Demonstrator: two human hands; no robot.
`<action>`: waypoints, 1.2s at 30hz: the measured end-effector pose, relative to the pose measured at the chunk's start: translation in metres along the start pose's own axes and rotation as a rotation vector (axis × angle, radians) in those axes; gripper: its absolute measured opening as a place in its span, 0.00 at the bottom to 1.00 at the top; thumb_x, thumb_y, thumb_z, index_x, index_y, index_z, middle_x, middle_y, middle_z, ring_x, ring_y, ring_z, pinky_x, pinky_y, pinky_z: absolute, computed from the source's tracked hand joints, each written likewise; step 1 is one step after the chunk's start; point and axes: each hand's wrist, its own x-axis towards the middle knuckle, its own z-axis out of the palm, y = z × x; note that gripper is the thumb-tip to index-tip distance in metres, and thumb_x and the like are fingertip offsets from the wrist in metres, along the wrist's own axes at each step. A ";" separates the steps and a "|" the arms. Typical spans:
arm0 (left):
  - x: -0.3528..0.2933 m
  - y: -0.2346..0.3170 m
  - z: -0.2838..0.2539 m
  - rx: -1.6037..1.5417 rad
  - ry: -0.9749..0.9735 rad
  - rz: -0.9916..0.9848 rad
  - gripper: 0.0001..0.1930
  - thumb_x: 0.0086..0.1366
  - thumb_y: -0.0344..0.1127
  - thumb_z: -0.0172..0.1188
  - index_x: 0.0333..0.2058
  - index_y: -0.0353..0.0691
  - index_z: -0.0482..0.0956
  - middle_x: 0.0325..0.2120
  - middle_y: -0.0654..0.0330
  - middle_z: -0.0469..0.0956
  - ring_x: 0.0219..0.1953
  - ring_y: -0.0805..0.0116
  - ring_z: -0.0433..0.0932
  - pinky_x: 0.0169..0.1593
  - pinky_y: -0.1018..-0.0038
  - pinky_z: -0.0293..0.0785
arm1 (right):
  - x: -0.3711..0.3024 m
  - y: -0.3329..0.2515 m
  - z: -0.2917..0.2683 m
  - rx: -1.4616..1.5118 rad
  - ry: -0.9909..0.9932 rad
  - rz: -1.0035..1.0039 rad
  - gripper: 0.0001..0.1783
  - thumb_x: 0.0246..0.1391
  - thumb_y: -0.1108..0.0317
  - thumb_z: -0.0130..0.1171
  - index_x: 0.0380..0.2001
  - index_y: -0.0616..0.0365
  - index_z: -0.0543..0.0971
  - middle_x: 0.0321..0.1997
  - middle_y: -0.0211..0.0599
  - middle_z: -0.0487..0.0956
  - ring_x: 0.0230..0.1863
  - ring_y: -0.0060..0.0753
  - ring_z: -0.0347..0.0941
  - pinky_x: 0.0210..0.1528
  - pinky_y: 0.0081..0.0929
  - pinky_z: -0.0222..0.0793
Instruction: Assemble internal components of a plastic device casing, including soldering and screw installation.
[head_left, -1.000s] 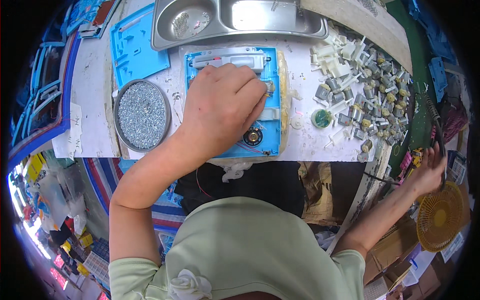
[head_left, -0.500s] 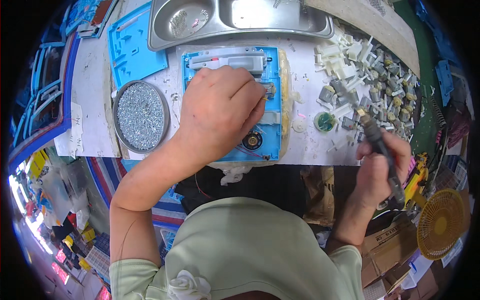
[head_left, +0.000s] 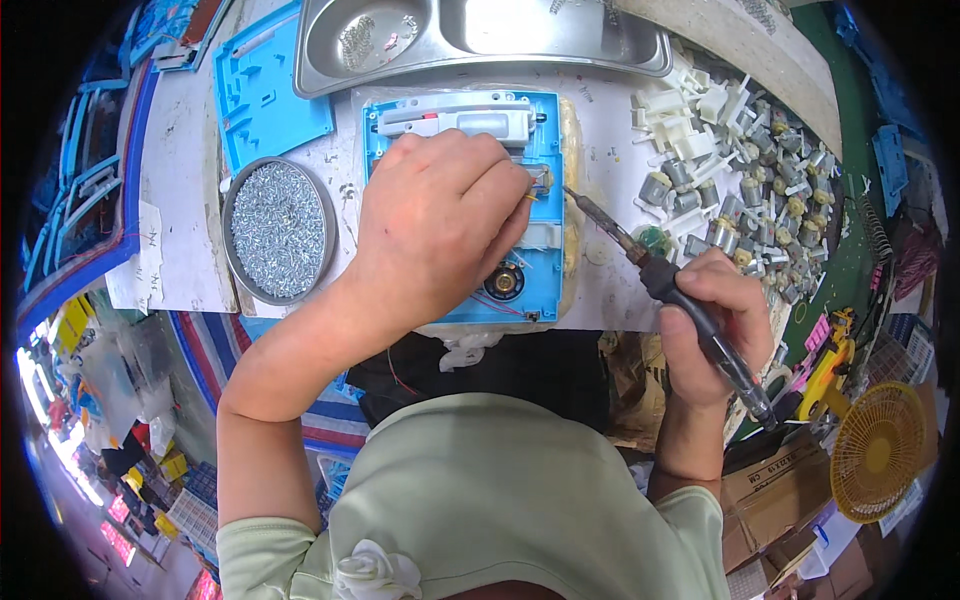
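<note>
My right hand [head_left: 722,325] grips the dark handle of a soldering iron [head_left: 665,285]. The iron slants up and left, its thin tip beside the right edge of a blue plastic housing [head_left: 545,285]. Over the middle of that housing, my left hand [head_left: 440,225] is closed in a pinch, with a short piece of thin yellow wire [head_left: 531,197] showing at the fingertips. Just past them sits a small motor [head_left: 541,178] in the housing. A round black speaker [head_left: 504,281] with thin red wires lies lower down. My left hand hides the housing's middle left.
At left stands a round tin of screws [head_left: 278,230], below a blue cover panel [head_left: 270,95]. A steel tray [head_left: 480,60] with small springs lies across the back. Several small motors [head_left: 785,200] and white plastic parts [head_left: 690,115] are heaped at right, near a green disc [head_left: 655,240].
My right hand has swung the soldering iron left, bringing its tip from the heap of motors to the housing's right edge. My left hand has stayed almost still.
</note>
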 end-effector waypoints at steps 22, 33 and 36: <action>-0.001 -0.003 -0.004 -0.021 -0.018 0.033 0.14 0.50 0.24 0.72 0.36 0.42 0.81 0.31 0.62 0.79 0.32 0.60 0.78 0.37 0.66 0.69 | 0.015 -0.003 0.002 -0.068 -0.083 0.003 0.15 0.45 0.78 0.71 0.38 0.64 0.80 0.24 0.38 0.79 0.22 0.30 0.71 0.26 0.25 0.64; -0.002 -0.002 -0.004 -0.016 -0.019 0.042 0.15 0.50 0.24 0.72 0.37 0.42 0.81 0.32 0.62 0.80 0.32 0.60 0.78 0.37 0.66 0.69 | 0.014 -0.005 0.002 -0.065 -0.067 0.043 0.16 0.44 0.78 0.72 0.39 0.65 0.81 0.22 0.35 0.76 0.22 0.28 0.69 0.26 0.24 0.62; -0.001 -0.003 -0.005 -0.045 -0.028 0.033 0.14 0.50 0.25 0.72 0.36 0.42 0.81 0.32 0.62 0.80 0.32 0.60 0.78 0.37 0.66 0.70 | 0.014 -0.004 0.001 -0.067 -0.073 0.037 0.16 0.44 0.77 0.72 0.39 0.65 0.81 0.22 0.35 0.76 0.22 0.28 0.69 0.26 0.24 0.62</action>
